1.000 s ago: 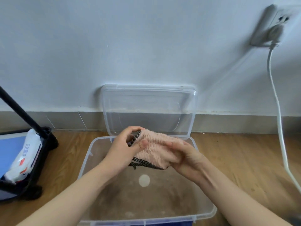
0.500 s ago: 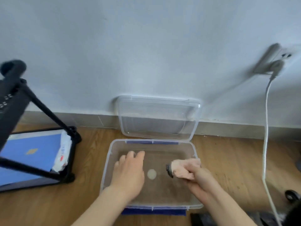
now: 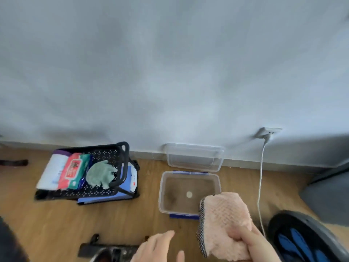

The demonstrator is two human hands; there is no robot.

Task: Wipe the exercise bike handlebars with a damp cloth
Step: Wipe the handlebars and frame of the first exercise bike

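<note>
A pink fluffy cloth [image 3: 223,222] with a black-and-white checked edge hangs low at the right, gripped from below by my right hand [image 3: 258,244]. My left hand [image 3: 156,248] hovers beside it at the bottom centre, fingers spread and holding nothing. Behind the cloth, a clear plastic tub [image 3: 161,193] with blue clips sits on the wooden floor holding shallow water. The bike's handlebars are out of view; only a dark base part [image 3: 105,250] and a black-and-blue wheel housing [image 3: 302,237] show at the bottom.
The tub's clear lid [image 3: 194,157] leans on the wall behind it. A black basket [image 3: 122,161] at the left holds wipe packs and a green cloth. A white cable [image 3: 261,178] drops from a wall socket [image 3: 268,132]. A grey object [image 3: 328,195] stands at the right.
The view has risen and pulled back from the tub. My right hand lifted the pink cloth up out of it, and my left hand let go and left the tub.
</note>
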